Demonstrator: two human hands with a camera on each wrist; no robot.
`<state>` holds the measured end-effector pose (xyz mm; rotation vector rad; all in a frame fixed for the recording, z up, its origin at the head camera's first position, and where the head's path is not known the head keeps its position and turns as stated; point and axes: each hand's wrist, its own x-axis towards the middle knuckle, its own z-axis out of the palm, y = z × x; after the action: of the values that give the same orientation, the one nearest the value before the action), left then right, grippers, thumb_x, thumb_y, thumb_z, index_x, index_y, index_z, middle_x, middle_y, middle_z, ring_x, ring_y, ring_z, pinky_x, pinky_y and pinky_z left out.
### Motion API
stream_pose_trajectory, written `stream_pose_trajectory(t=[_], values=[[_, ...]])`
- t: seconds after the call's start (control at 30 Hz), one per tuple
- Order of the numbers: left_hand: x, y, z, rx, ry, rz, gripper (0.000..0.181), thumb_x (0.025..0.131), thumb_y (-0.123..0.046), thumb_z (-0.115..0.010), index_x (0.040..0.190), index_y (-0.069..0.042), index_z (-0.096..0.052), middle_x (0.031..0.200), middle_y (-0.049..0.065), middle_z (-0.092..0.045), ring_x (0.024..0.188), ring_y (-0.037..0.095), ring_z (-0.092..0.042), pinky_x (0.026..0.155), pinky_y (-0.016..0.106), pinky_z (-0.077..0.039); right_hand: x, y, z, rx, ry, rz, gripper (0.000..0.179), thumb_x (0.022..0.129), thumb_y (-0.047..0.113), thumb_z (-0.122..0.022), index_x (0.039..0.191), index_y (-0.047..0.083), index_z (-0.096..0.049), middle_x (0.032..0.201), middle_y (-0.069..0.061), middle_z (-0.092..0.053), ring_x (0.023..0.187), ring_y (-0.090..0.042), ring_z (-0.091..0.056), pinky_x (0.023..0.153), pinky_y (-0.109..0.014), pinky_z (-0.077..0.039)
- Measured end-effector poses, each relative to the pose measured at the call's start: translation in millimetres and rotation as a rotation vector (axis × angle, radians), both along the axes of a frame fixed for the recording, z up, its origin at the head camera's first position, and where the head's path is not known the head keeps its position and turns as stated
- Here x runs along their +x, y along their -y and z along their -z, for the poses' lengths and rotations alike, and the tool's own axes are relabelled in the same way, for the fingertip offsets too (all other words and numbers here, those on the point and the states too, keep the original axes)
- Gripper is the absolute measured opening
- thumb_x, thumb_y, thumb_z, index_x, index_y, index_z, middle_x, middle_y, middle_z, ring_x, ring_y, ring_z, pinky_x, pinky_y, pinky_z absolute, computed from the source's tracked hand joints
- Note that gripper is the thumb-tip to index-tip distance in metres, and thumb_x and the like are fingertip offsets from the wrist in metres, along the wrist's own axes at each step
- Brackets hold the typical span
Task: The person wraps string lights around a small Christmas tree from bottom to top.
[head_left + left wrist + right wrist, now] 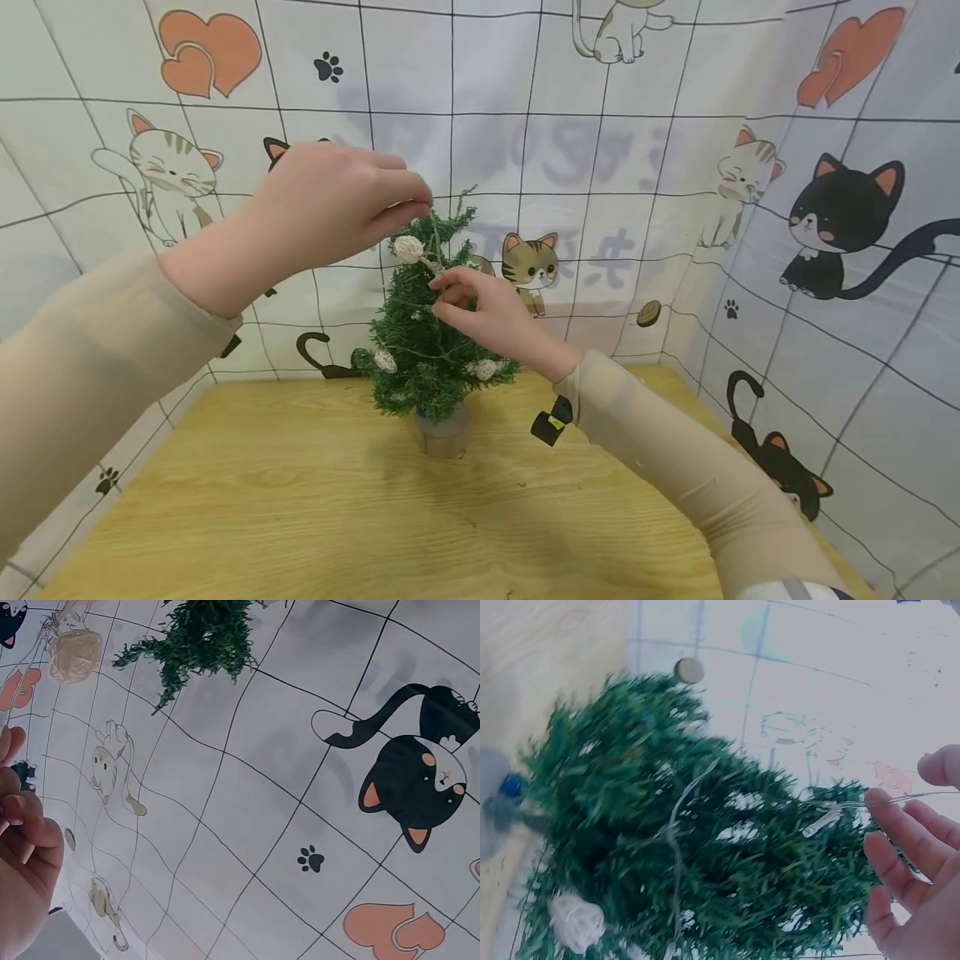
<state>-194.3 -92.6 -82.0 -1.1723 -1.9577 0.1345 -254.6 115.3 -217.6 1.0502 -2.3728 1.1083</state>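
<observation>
A small green artificial Christmas tree (pixel 420 333) stands on the table in a wrapped base (pixel 443 435), with a thin, clear-wired light string around it. My left hand (pixel 341 200) is raised left of the treetop and pinches the wire between thumb and fingertips. Just below it hangs a white woven ball light (pixel 408 249), seen also in the left wrist view as a pale ball (pixel 75 656). Lower down, my right hand (pixel 487 310) reaches in front of the tree. In the right wrist view the wire (pixel 840 805) crosses its index fingertip, with the thumb apart.
More white ball lights sit low on the tree, one on the left (pixel 385 360) and one on the right (pixel 486 368). A wooden table (pixel 300 500) lies beneath. Behind and beside it hangs a white grid cloth (pixel 600 167) printed with cats.
</observation>
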Motion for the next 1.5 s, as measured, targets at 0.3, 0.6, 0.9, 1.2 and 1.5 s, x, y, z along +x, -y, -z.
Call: stream_pose_trajectory(t=[0.3,0.6,0.9,1.2,1.5], values=[[-0.2,-45.5,-22.2,-0.148,0.034,-0.061,0.021,0.100,-0.022,-0.055,0.089,-0.011,-0.069,0.075,0.003,-0.063,0.058,0.021,-0.055,0.048,0.036,-0.040,8.3,-4.1,-22.3,-0.251,0.231,-0.175,0.026,0.098,0.014,-0.058,0.118,-0.002,-0.059,0.103,-0.014,-0.069,0.098,-0.029,-0.063,0.089,-0.044,-0.047],[-7.5,-72.6,-41.4,-0.206,0.160,-0.178,0.021,0.099,-0.026,-0.055,0.100,-0.013,-0.071,0.093,0.004,-0.071,0.072,0.022,-0.061,0.058,0.040,-0.048,6.3,-19.9,-33.9,-0.382,0.179,-0.055,0.028,0.101,0.029,-0.052,0.105,0.006,-0.067,0.098,-0.013,-0.067,0.073,-0.034,-0.058,0.063,-0.034,-0.046],[-30.1,-89.6,-48.1,-0.257,0.250,-0.244,0.023,0.100,-0.025,-0.054,0.106,-0.012,-0.071,0.105,0.005,-0.068,0.085,0.023,-0.061,0.070,0.044,-0.049,-13.6,-40.5,-27.4,-0.475,0.219,0.000,0.026,0.100,0.026,-0.056,0.097,0.004,-0.069,0.090,-0.018,-0.066,0.063,-0.022,-0.055,0.059,-0.028,-0.045],[-63.8,-71.9,-58.0,-0.161,0.312,-0.395,0.026,0.101,-0.027,-0.051,0.110,-0.012,-0.070,0.106,0.007,-0.067,0.092,0.026,-0.059,0.073,0.046,-0.048,-38.9,-42.5,-29.3,-0.508,0.352,0.070,0.026,0.096,0.025,-0.063,0.104,0.001,-0.065,0.091,-0.008,-0.066,0.070,-0.021,-0.058,0.063,-0.031,-0.046],[-97.6,-37.7,-51.4,0.015,0.355,-0.471,0.028,0.100,-0.028,-0.052,0.109,-0.010,-0.071,0.107,0.010,-0.067,0.089,0.028,-0.059,0.069,0.044,-0.047,-58.7,-27.2,-34.9,-0.485,0.366,0.125,0.015,0.095,0.021,-0.065,0.098,0.007,-0.065,0.095,-0.008,-0.069,0.067,-0.017,-0.057,0.053,-0.024,-0.040]])
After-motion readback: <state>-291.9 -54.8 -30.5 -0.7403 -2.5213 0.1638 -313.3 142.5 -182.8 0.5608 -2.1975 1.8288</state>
